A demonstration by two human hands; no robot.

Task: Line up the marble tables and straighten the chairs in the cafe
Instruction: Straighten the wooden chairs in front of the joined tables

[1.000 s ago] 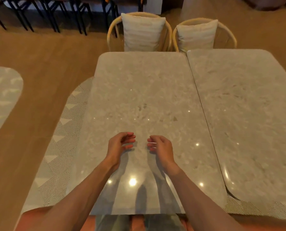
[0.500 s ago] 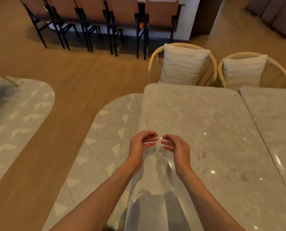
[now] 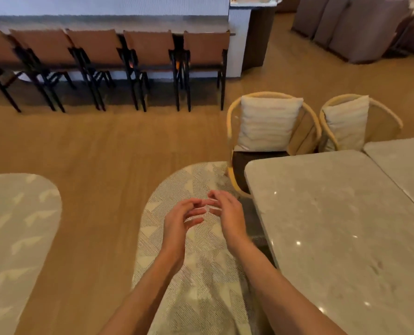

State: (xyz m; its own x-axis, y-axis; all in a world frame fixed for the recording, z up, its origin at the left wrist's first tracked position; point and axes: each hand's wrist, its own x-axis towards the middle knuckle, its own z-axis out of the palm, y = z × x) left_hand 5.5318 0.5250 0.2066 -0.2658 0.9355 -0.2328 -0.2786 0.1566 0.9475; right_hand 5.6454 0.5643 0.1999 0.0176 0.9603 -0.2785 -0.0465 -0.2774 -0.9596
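The near marble table (image 3: 341,238) sits at your right, its long left edge running from the rounded far corner down past your right forearm, and a second table (image 3: 404,163) butts against it along a seam on the far right. At their far ends stand two cane chairs, the near chair (image 3: 273,126) and the far chair (image 3: 360,124), each with a pale cushion. Neither of your hands touches any of this: your left hand (image 3: 179,221) and right hand (image 3: 230,213) hover together over the patterned rug (image 3: 196,286), fingers loosely curled and holding nothing. You look to be between steps; next probably comes the near chair, so reach for its curved back rail. The wooden floor (image 3: 109,146) to its left gives plenty of room, and the row of dark-legged chairs (image 3: 133,56) stands well apart.
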